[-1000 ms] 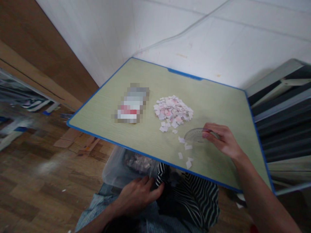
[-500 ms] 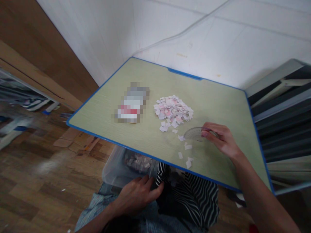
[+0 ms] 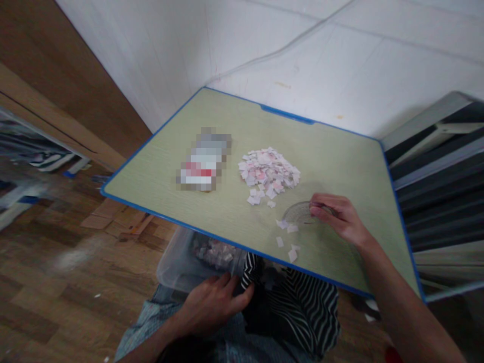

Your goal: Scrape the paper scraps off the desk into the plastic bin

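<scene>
My right hand [image 3: 338,214] pinches a clear semicircular protractor [image 3: 297,212] between thumb and fingers, low over the green tabletop [image 3: 340,156]. At the protractor's curved left edge lie a few small paper pieces [image 3: 292,228]; several more are scattered towards the table's front edge. Up and to the left of them sits a heap of small white and pinkish paper pieces [image 3: 268,169]. Below the table my left hand [image 3: 212,301] rests by the lap, thumb apart from the fingers, with no held thing visible; its fingertips are partly hidden beside black-and-white striped cloth [image 3: 310,307].
A blurred-out flat item [image 3: 204,161] lies on the table's left half. Under the front edge stands a translucent plastic bin [image 3: 170,267] with crumpled pieces inside. A white wall [image 3: 287,65] backs the table, and a grey folded frame [image 3: 442,151] leans at the right.
My right hand has moved slightly left and down with the protractor, which now meets the loose paper pieces. One piece has shifted down beside another. My left hand stays in place.
</scene>
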Motion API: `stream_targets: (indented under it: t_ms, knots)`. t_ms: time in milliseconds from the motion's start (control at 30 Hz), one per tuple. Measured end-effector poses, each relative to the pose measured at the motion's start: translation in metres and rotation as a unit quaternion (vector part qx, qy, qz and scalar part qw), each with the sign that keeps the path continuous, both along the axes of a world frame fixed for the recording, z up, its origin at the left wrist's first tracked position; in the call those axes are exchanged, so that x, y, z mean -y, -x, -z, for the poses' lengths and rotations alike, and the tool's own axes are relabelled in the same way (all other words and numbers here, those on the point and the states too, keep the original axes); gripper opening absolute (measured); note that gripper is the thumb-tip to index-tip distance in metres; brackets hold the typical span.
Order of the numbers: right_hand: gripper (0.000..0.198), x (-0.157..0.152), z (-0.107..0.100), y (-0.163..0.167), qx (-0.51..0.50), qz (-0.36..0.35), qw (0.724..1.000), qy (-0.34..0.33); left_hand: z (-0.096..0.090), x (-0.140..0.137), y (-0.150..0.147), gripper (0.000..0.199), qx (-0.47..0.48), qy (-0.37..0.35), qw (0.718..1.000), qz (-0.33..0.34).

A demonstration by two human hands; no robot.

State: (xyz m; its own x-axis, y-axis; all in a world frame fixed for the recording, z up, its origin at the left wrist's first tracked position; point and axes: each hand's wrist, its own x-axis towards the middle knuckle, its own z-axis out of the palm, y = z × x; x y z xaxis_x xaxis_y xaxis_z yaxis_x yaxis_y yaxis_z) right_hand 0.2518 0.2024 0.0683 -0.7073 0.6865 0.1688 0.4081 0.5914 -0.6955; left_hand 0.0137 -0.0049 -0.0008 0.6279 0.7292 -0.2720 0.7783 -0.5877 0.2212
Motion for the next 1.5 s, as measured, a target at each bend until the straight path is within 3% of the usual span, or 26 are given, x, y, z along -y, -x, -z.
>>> stream_targets:
  t_ms: [167, 533, 733, 1000, 1500]
  knots:
    - [0.019, 0.0, 0.001, 0.0, -0.041, 0.0, 0.999, -0.015, 0.0, 0.0, 0.0, 0.048, 0.003, -0.014, 1.0, 0.009]
    - [0.016, 0.01, 0.011, 0.023, 0.005, -0.065, 0.998, -0.013, -0.002, -0.002, 0.0, 0.047, 0.009, -0.019, 1.0, 0.01]
    - [0.015, 0.002, 0.011, 0.012, -0.039, 0.002, 0.996, -0.074, -0.001, 0.0, 0.0, 0.047, 0.004, -0.02, 1.0, 0.005]
    - [0.015, 0.001, 0.006, 0.008, -0.069, 0.016, 0.993, -0.096, 0.0, -0.001, 0.0, 0.047, 0.004, -0.017, 1.0, 0.007]
    - [0.019, 0.003, 0.004, 0.01, -0.038, -0.043, 0.995, -0.083, 0.002, 0.0, 0.001, 0.046, 0.006, -0.028, 1.0, 0.008]
